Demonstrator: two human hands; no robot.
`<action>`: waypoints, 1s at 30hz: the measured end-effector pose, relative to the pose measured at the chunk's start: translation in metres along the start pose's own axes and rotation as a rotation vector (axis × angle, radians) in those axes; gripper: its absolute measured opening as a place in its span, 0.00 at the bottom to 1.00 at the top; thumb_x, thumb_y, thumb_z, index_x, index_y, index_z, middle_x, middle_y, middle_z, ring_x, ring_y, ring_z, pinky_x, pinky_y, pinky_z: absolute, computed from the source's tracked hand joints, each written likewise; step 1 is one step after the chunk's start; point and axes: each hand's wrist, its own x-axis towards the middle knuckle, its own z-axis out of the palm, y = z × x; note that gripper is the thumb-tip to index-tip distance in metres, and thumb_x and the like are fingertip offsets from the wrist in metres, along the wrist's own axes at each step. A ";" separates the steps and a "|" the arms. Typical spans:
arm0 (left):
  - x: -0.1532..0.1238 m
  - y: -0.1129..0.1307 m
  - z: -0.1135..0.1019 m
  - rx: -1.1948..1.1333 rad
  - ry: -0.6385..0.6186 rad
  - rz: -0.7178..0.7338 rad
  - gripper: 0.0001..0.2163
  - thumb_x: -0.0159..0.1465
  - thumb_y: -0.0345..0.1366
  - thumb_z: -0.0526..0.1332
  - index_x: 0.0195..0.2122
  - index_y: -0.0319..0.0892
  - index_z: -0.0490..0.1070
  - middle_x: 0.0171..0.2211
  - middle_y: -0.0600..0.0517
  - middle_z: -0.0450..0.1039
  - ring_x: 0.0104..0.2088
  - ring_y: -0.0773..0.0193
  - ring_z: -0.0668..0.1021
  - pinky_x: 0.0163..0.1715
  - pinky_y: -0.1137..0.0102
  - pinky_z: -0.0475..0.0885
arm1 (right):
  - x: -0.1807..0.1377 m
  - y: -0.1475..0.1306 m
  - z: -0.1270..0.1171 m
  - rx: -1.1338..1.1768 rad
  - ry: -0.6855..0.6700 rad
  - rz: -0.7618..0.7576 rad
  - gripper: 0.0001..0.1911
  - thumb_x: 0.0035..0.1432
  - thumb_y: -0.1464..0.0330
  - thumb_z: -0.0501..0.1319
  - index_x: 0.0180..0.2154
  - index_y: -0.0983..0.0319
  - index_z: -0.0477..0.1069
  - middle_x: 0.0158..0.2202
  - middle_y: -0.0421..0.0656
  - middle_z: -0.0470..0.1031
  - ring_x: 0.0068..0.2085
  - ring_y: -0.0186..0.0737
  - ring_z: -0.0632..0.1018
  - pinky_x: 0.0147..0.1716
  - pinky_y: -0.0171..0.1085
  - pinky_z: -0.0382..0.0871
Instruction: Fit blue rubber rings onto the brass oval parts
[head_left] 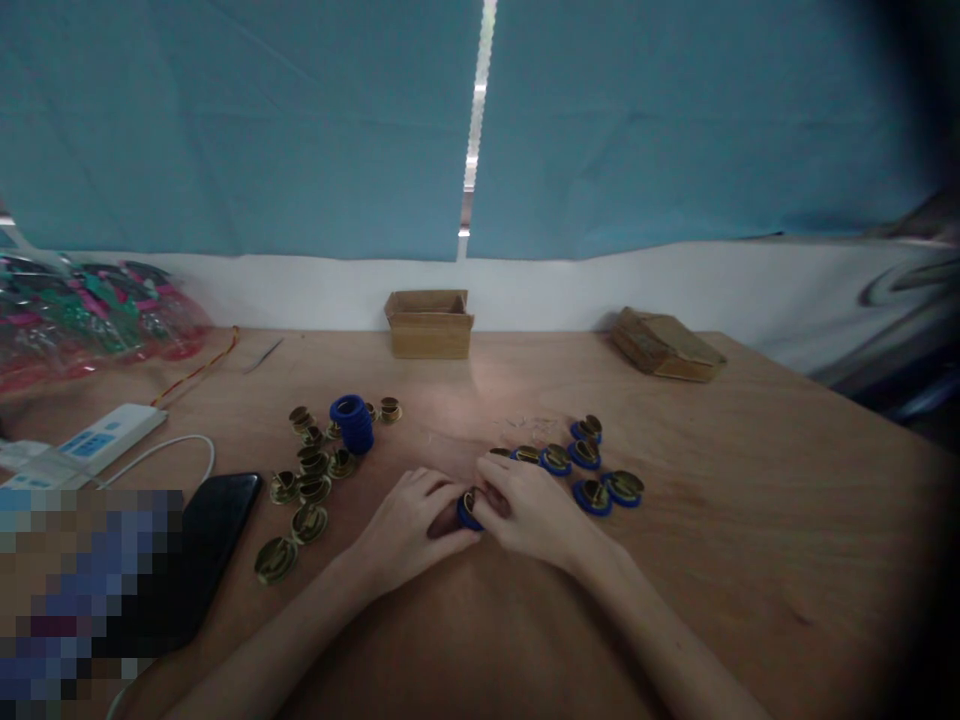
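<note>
My left hand (pixel 409 525) and my right hand (pixel 529 510) meet at the middle of the wooden table (pixel 750 520), fingers curled. Between them they pinch a brass fitting with a blue ring (pixel 469 508) on it. Left of my hands lie several bare brass fittings (pixel 304 490) and a stack of blue rings (pixel 352 422). To the right of my hands sit several brass fittings that carry blue rings (pixel 592 470).
Two small wooden boxes, one open (pixel 429 322) and one tipped (pixel 664 345), stand at the table's back. A black phone (pixel 217 515), a white power strip (pixel 101 440) with cable and a plastic bag of coloured items (pixel 82 315) lie at the left.
</note>
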 end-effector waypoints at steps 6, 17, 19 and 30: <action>-0.002 0.002 0.002 0.012 0.003 0.049 0.11 0.62 0.36 0.58 0.46 0.45 0.70 0.46 0.48 0.72 0.46 0.57 0.72 0.47 0.61 0.67 | -0.002 0.012 -0.006 -0.044 -0.020 0.060 0.06 0.51 0.74 0.55 0.25 0.61 0.58 0.25 0.41 0.67 0.27 0.35 0.67 0.27 0.34 0.52; -0.003 -0.004 0.009 0.122 -0.026 0.086 0.09 0.65 0.33 0.54 0.44 0.42 0.70 0.45 0.49 0.72 0.46 0.58 0.71 0.48 0.60 0.68 | -0.001 0.010 0.015 -0.177 0.021 -0.049 0.02 0.57 0.73 0.55 0.33 0.62 0.65 0.38 0.47 0.70 0.40 0.43 0.70 0.39 0.39 0.60; -0.003 -0.004 0.009 0.137 -0.022 0.087 0.08 0.65 0.34 0.54 0.43 0.42 0.70 0.45 0.49 0.72 0.46 0.59 0.71 0.47 0.61 0.68 | 0.000 0.010 0.019 -0.225 0.007 -0.069 0.04 0.59 0.73 0.54 0.31 0.62 0.66 0.36 0.46 0.71 0.40 0.44 0.70 0.40 0.40 0.60; 0.003 -0.020 -0.028 0.299 0.377 0.055 0.10 0.64 0.30 0.54 0.45 0.41 0.69 0.50 0.46 0.69 0.54 0.57 0.68 0.56 0.60 0.64 | 0.000 0.016 0.014 -0.269 0.001 -0.054 0.06 0.58 0.77 0.54 0.34 0.63 0.67 0.38 0.47 0.72 0.40 0.43 0.70 0.39 0.40 0.60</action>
